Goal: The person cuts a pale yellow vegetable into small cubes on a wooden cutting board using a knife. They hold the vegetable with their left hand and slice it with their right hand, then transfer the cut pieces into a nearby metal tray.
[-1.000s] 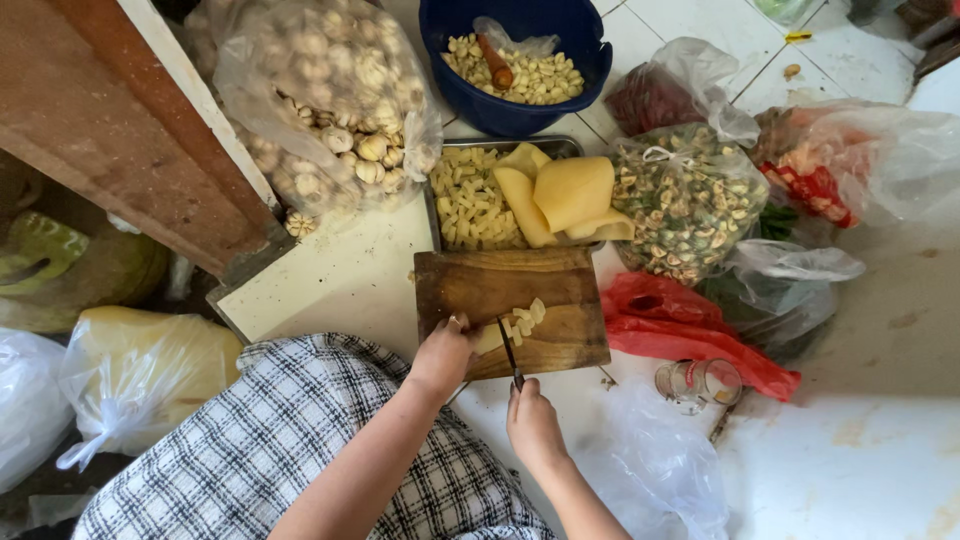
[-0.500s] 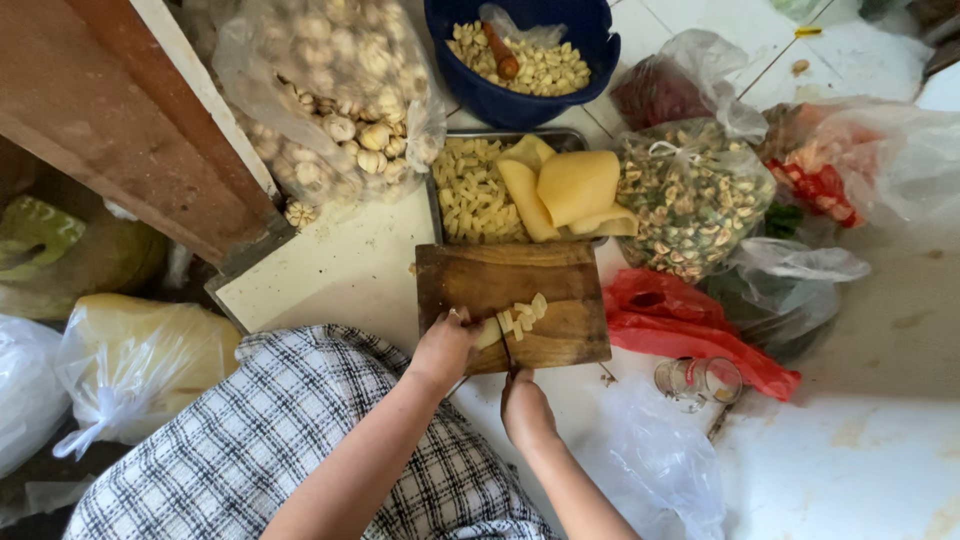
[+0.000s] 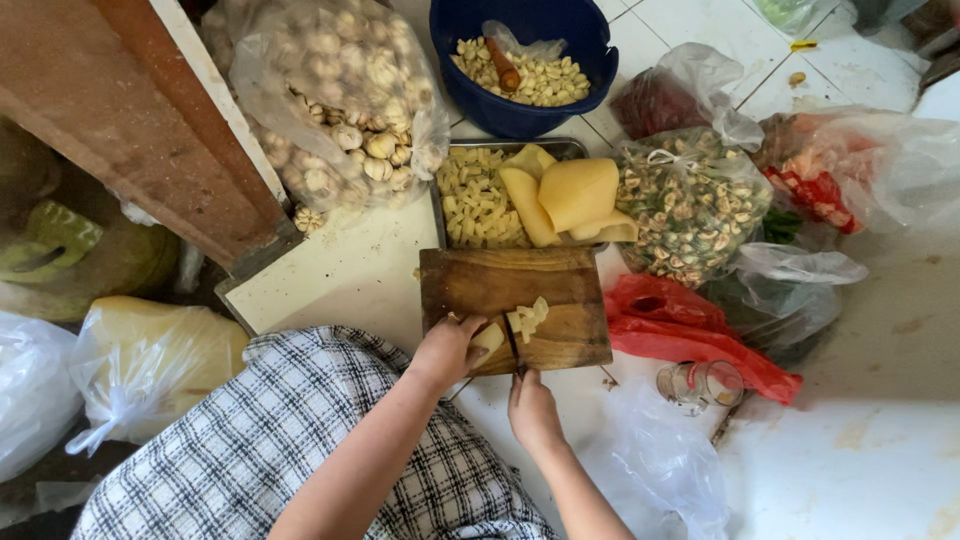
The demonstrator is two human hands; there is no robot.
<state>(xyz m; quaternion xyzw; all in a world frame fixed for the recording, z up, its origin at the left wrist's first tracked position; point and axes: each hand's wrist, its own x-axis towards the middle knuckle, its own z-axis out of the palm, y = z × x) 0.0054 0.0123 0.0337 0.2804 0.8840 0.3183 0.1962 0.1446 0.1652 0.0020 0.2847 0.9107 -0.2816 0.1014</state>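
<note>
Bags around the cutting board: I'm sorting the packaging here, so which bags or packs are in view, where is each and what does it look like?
Clear bag of garlic bulbs: upper left, bulging.
Tied clear bag of mixed greenish pieces: right of the metal tray.
Red plastic bag: flat, right of the wooden cutting board.
Yellowish bag: left, knotted.
Clear bag with dark red contents: upper right.
No labels, signs or screens show.

Your left hand pins a yellow slab on the cutting board. Your right hand grips a knife, blade just right of that pinch, cut pieces just beyond. Metal tray past the board.
</note>
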